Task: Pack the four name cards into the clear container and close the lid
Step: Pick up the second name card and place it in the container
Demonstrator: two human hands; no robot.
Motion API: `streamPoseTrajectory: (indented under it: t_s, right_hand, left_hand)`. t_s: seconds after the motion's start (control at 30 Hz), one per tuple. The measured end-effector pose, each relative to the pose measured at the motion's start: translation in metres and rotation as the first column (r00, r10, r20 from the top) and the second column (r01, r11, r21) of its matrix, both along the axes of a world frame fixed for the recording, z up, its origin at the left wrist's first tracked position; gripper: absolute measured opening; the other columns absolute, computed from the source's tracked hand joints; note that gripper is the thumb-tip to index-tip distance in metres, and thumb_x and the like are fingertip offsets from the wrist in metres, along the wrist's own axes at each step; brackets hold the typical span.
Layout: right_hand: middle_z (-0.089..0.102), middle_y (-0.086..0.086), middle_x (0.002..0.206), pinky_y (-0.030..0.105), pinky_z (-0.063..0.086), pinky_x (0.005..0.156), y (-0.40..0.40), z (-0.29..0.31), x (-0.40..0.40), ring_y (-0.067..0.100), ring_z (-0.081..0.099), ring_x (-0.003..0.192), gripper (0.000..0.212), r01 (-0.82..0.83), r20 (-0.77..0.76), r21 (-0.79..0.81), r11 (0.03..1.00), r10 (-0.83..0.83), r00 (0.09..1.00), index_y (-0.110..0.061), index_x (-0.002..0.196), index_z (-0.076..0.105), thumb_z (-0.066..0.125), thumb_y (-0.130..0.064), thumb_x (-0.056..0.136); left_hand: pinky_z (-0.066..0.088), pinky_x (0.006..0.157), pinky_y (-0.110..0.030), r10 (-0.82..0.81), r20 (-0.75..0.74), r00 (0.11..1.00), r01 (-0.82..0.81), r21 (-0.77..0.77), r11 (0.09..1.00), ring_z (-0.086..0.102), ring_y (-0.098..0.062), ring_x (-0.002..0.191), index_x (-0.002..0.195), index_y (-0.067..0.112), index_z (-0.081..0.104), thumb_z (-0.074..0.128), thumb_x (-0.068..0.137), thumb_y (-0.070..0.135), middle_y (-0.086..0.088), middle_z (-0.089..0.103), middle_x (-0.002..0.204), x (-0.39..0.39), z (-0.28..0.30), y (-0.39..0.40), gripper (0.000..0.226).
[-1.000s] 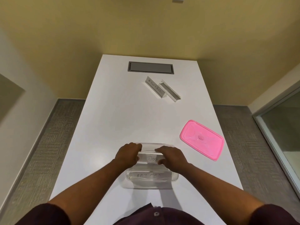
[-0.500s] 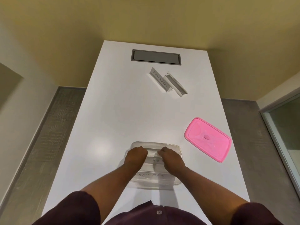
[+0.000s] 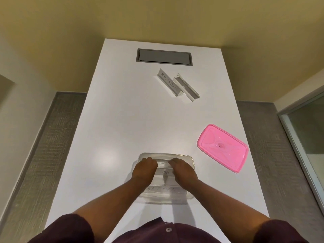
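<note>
The clear container (image 3: 190, 159) stands on the white table near me. Inside it lies a name card reading "BATMAN" (image 3: 161, 189) at the near side. A second name card marked "DOG" (image 3: 165, 172) sits above it, inside the container, with my left hand (image 3: 144, 170) and my right hand (image 3: 183, 171) both closed on its ends. Two more name cards lie far up the table: one reading "SUPERMAN" (image 3: 169, 82) and another (image 3: 186, 89) right beside it. The pink lid (image 3: 222, 148) lies flat to the right of the container.
A grey cable hatch (image 3: 164, 57) is set into the far end of the table (image 3: 122, 120). Floor drops away on both sides, and a glass panel (image 3: 308, 130) stands at the right.
Both hands have lowered the "DOG" card deeper into the container. The camera view has shifted, so the table looks further away.
</note>
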State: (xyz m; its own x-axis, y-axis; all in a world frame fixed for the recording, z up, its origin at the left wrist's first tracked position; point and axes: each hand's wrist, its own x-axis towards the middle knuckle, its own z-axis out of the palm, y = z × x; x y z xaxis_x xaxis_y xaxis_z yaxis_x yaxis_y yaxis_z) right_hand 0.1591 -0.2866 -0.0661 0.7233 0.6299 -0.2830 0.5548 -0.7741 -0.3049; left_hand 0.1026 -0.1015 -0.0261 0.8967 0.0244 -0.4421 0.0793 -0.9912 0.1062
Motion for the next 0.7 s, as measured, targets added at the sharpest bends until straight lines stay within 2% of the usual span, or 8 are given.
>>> streamPoseTrajectory:
  t_s: [0.13,0.27,0.33,0.4,0.5,0.6,0.7]
  right_hand:
    - [0.063,0.005,0.132,0.038,0.053,0.090,-0.002,0.010,0.003,0.028,0.061,0.116,0.047,0.023,-0.005,0.109,0.994,-0.023,1.000,-0.014,0.136,0.058,0.065,-0.011,0.090]
    - [0.075,-0.004,0.101,0.032,0.054,0.082,-0.002,0.030,0.017,0.016,0.070,0.090,0.021,0.152,0.029,0.305,0.940,-0.169,0.985,-0.021,0.108,0.074,0.066,-0.026,0.090]
    - [0.075,-0.009,0.087,0.030,0.054,0.075,0.001,0.044,0.031,0.008,0.068,0.077,0.013,0.209,0.013,0.356,0.911,-0.229,0.973,-0.025,0.097,0.076,0.066,-0.029,0.089]
    - [0.075,-0.011,0.082,0.026,0.054,0.072,0.005,0.055,0.048,0.004,0.067,0.072,0.011,0.283,-0.032,0.396,0.874,-0.295,0.955,-0.025,0.092,0.077,0.068,-0.030,0.088]
    - [0.077,-0.011,0.081,0.024,0.053,0.071,0.011,0.062,0.078,0.002,0.068,0.071,0.010,0.359,-0.075,0.410,0.838,-0.362,0.929,-0.024,0.090,0.078,0.070,-0.028,0.087]
    - [0.077,-0.010,0.082,0.023,0.052,0.072,0.021,0.063,0.114,0.003,0.068,0.071,0.010,0.392,-0.100,0.388,0.834,-0.385,0.917,-0.023,0.090,0.078,0.070,-0.025,0.086]
    - [0.078,-0.008,0.084,0.025,0.054,0.075,0.034,0.058,0.156,0.006,0.069,0.074,0.011,0.419,-0.117,0.380,0.825,-0.406,0.906,-0.021,0.091,0.079,0.070,-0.023,0.085]
  left_hand:
    - [0.052,0.071,-0.037,0.016,0.121,0.993,-0.008,-0.071,0.997,0.065,-0.029,0.092,0.097,0.008,0.063,0.052,0.090,0.003,-0.011,0.066,0.100,0.004,0.010,0.003,0.014]
    - [0.053,0.063,-0.035,0.041,0.307,0.951,0.003,-0.141,0.990,0.067,-0.028,0.076,0.085,0.013,0.065,0.049,0.093,0.023,-0.007,0.068,0.085,0.019,0.025,0.014,0.021]
    - [0.055,0.061,-0.036,0.121,0.406,0.906,-0.038,-0.206,0.978,0.066,-0.025,0.070,0.086,0.017,0.067,0.049,0.093,0.030,-0.001,0.068,0.081,0.029,0.034,0.022,0.023]
    - [0.054,0.059,-0.034,0.215,0.487,0.847,-0.086,-0.273,0.958,0.065,-0.023,0.066,0.084,0.020,0.067,0.053,0.091,0.032,0.003,0.069,0.076,0.040,0.038,0.031,0.020]
    - [0.052,0.060,-0.033,0.318,0.500,0.806,-0.172,-0.316,0.933,0.065,-0.024,0.069,0.083,0.019,0.067,0.056,0.090,0.029,0.002,0.069,0.076,0.058,0.035,0.049,0.016]
    - [0.052,0.064,-0.034,0.384,0.447,0.808,-0.254,-0.324,0.911,0.064,-0.025,0.080,0.088,0.018,0.067,0.055,0.090,0.027,0.000,0.069,0.083,0.075,0.015,0.069,0.015]
    - [0.055,0.075,-0.039,0.423,0.399,0.813,-0.297,-0.340,0.892,0.062,-0.025,0.099,0.106,0.018,0.065,0.057,0.093,0.028,-0.002,0.067,0.104,0.084,-0.018,0.090,0.019]
